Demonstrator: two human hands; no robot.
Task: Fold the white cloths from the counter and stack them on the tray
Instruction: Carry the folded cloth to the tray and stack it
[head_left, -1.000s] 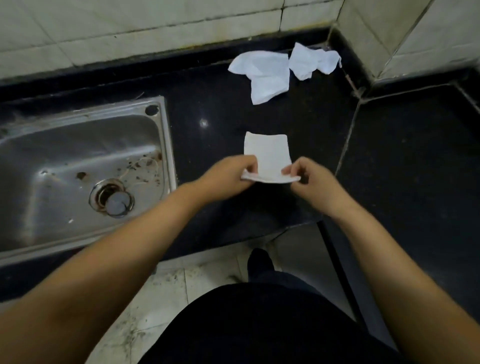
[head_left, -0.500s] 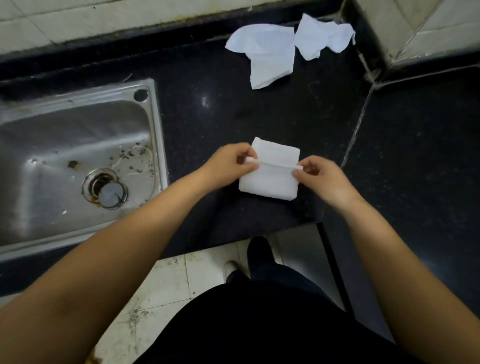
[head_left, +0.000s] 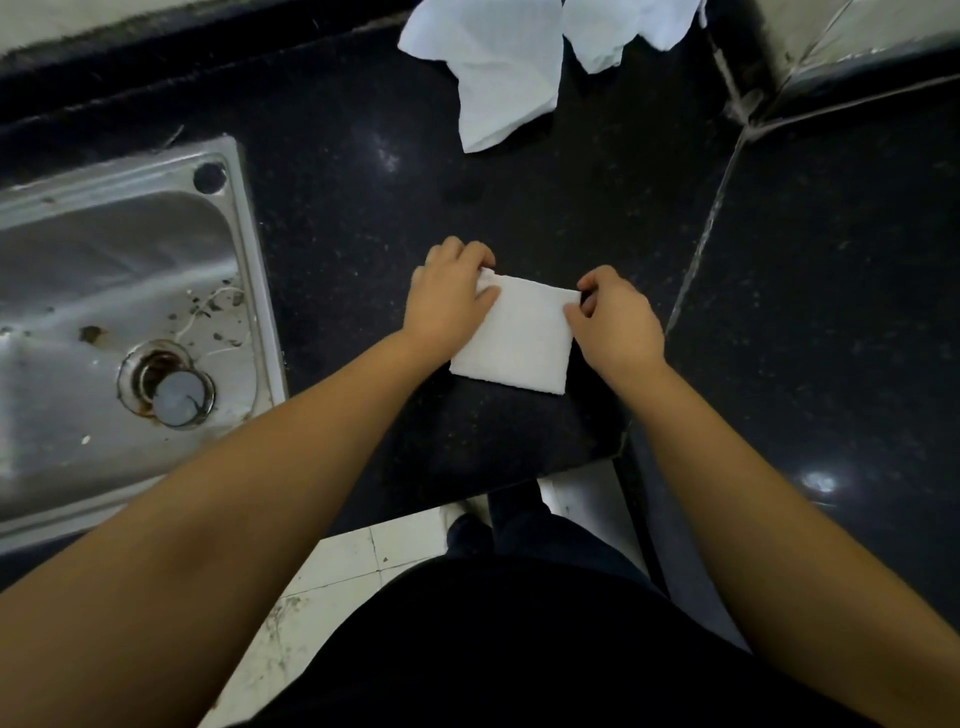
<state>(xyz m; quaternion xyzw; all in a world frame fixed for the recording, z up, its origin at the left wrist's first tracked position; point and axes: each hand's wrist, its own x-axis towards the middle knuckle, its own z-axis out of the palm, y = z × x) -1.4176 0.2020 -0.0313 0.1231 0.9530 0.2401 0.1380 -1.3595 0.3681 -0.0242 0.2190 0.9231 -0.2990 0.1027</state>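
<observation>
The black counter (head_left: 337, 249) carries a steel sink (head_left: 249, 270) along its left side, and open dark surface lies between the sink rim and the folded cloth (head_left: 514, 338), which rests flat near the counter's front edge. Two loose white cloths (head_left: 493, 67) lie crumpled at the back wall, well apart from it. The left hand (head_left: 449, 296) pinches the folded cloth's far-left corner and the right hand (head_left: 615, 322) pinches its far-right corner.

Steel sink (head_left: 244, 249) with plugged drain (head_left: 174, 397), left.
</observation>
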